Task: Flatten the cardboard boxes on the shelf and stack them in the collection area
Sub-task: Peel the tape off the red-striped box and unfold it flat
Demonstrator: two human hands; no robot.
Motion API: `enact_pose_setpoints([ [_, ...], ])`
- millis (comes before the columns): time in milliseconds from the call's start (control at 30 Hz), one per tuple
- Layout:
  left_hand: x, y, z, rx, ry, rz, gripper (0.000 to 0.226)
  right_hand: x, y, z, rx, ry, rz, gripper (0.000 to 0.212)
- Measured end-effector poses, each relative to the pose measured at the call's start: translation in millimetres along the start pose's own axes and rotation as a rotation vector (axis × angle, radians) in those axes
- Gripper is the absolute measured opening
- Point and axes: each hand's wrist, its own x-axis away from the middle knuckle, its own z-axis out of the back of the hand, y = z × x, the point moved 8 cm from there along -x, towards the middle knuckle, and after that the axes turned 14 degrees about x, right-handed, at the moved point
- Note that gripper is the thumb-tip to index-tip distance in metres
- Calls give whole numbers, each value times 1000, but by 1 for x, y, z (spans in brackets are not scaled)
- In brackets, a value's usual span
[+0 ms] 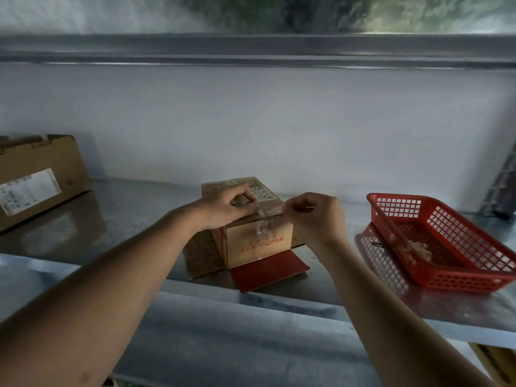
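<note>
A small brown cardboard box (258, 244) with red print stands upside down on the metal shelf (125, 219), its lower flaps splayed out, one showing red. My left hand (227, 206) rests on the box top with fingers curled over it, holding it down. My right hand (314, 216) pinches a strip of clear tape (272, 212) lifted off the top seam; crumpled tape still clings to the box's front face. A larger closed cardboard box (39, 177) with a white label sits at the far left of the shelf.
A red plastic mesh basket (452, 238) holding a wad of crumpled tape sits at the right of the shelf. A white wall stands behind the shelf. The shelf's front edge runs below my forearms, with another cardboard piece low at the right corner.
</note>
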Motion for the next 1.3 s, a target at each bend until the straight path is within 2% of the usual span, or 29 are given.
enact_pose_setpoints([
  [100, -2, 0, -1, -2, 4, 15, 20, 6, -31, 0, 176, 6, 308, 39],
  [200, -2, 3, -2, -63, -11, 17, 21, 13, -56, -4, 449, -27, 594, 33],
  [333, -2, 6, -2, -114, -7, -6, 26, 17, -66, -18, 559, -208, 695, 43],
  [433, -1, 7, -4, -118, -15, -9, 28, 17, -63, -19, 580, -254, 694, 44],
  [533, 1, 8, -3, -99, -16, -5, 34, 17, -59, -17, 491, -294, 675, 44],
  [733, 3, 10, -4, -93, 11, -1, 27, 9, -51, -8, 292, -163, 518, 30],
  [833, 5, 9, -3, -74, 17, 13, 21, 5, -47, -6, 193, -145, 456, 41],
  [900, 5, 8, -3, -57, 9, 27, 20, -1, -43, -8, 211, -152, 427, 49],
  [1067, 5, 5, -3, -46, 2, 46, 23, -1, -40, -22, 382, -248, 537, 24],
  [1200, 6, 5, -2, -17, 7, 49, 22, 2, -43, -20, 385, -175, 585, 13],
  [1300, 7, 3, 0, 7, 10, 47, 24, -4, -34, -15, 325, -109, 493, 16],
])
